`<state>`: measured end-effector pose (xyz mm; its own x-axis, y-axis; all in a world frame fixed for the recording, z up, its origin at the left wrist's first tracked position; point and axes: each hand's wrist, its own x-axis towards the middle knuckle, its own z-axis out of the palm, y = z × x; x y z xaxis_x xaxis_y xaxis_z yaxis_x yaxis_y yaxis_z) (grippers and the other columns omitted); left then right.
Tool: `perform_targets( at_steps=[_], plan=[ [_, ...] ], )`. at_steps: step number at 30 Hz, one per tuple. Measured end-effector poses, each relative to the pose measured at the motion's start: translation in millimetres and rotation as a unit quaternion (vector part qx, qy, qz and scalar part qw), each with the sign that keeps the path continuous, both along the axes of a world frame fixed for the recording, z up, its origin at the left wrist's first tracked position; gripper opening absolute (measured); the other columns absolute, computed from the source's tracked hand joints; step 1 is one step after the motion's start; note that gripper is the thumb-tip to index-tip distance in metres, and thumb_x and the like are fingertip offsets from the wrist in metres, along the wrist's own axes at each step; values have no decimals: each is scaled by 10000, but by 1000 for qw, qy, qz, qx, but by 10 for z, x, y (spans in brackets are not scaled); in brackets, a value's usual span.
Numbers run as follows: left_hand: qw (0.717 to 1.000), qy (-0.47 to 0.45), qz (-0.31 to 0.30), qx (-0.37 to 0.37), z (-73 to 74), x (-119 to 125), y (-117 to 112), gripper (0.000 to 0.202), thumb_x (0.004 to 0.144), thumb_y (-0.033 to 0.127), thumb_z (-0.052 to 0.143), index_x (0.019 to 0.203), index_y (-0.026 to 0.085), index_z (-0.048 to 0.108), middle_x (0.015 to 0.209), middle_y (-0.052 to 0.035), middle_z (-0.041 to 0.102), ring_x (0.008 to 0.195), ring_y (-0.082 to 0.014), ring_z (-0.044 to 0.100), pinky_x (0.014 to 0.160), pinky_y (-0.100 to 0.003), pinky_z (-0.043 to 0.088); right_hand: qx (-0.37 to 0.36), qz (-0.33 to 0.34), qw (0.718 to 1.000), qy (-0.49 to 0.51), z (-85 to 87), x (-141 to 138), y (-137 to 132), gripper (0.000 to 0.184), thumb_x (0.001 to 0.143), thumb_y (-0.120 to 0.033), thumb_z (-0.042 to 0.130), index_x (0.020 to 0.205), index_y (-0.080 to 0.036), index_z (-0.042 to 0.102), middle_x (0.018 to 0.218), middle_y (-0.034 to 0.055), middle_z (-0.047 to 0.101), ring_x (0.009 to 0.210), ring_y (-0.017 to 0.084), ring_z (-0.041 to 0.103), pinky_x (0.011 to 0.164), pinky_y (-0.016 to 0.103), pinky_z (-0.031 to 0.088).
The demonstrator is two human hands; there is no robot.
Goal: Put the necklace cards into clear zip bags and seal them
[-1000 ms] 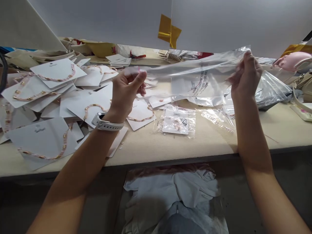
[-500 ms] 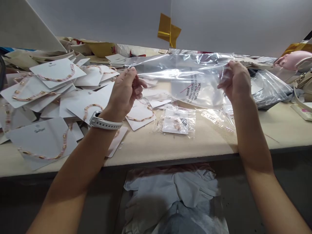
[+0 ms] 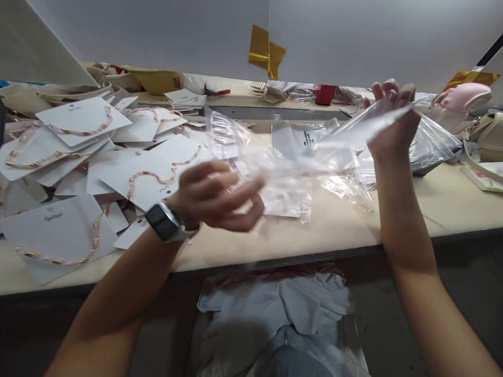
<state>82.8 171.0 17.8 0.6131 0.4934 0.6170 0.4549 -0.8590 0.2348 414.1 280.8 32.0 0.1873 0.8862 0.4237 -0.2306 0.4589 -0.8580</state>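
fingers (image 3: 393, 90) of the right hand (image 3: 393, 125) pinch one corner of a clear plastic bag (image 3: 298, 157), long axis slanting down-left toward the left hand (image 3: 218, 196), too blurred to tell its grip.

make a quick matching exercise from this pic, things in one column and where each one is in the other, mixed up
Things:
1. watch
2. clear plastic bag
3. beaded necklace
4. pink purse

Places:
a. lying on a white card
b. on the wrist of the left hand
c. at the back right of the table
d. pinched by the right hand

Pairs: 1-b, 2-d, 3-a, 4-c
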Motion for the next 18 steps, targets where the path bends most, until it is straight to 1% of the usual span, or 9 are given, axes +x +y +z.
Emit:
perform_targets(
  at_steps=[1,2,3,4,7,10,12,15,18],
  plan=[
    [992,43,-73,92,30,93,-74,159,879,224,586,943,369,595,927,120,714,625,-114,581,560,-318,515,11,2,1000,2,-36,27,41,395,610,-268,582,654,-202,194,945,-36,603,978,146,619,938,320,494],
    [968,68,-130,202,48,204,-143,188,865,153,604,911,335,611,992,122,724,658,-96,581,573,-272,523,22,10,1000,8,-74,48,80,461,602,-281,604,665,-191,157,932,-36,585,930,137,611,911,306,491],
    [943,99,-145,283,50,324,-206,209,856,91,610,889,297,632,1022,98,730,681,-85,582,602,-231,532,32,15,999,15,-114,64,117,504,590,-286,625,676,-186,138,915,-37,564,882,123,597,883,289,487],
    [931,127,-135,315,34,439,-263,225,872,74,597,915,290,647,1045,86,730,686,-83,581,631,-214,540,41,16,999,21,-153,75,150,522,576,-284,635,683,-185,134,891,-39,540,836,110,579,851,270,483],
    [928,198,-138,283,-90,674,-386,270,931,114,557,1120,294,628,1138,25,714,668,-92,596,637,-230,539,34,28,999,23,-262,90,229,471,584,-301,623,697,-201,177,881,-46,493,664,78,491,688,233,463],
    [938,199,-183,215,-219,713,-417,355,943,117,551,1240,310,570,1220,15,683,642,-78,589,625,-226,517,14,65,998,22,-336,103,278,388,641,-362,567,727,-216,218,923,-57,485,556,49,397,616,223,426],
    [947,166,-186,202,-261,690,-386,348,944,106,557,1246,279,568,1188,20,696,690,-82,604,673,-222,518,11,91,996,12,-354,118,283,392,624,-386,543,742,-221,208,933,-63,484,566,47,399,665,244,449],
    [970,143,-86,177,-301,671,-299,329,960,191,584,1287,208,550,1227,-16,688,925,-142,648,846,-274,524,4,133,991,-26,-325,135,220,408,614,-391,543,756,-235,194,967,-57,504,620,62,431,804,320,486],
    [980,166,-22,105,-369,672,-216,353,983,365,556,1263,153,576,1244,-51,683,1068,-206,640,993,-368,481,-4,158,985,-69,-262,136,103,285,742,-350,479,782,-249,216,1086,-24,519,721,67,484,980,366,440]
  ],
)
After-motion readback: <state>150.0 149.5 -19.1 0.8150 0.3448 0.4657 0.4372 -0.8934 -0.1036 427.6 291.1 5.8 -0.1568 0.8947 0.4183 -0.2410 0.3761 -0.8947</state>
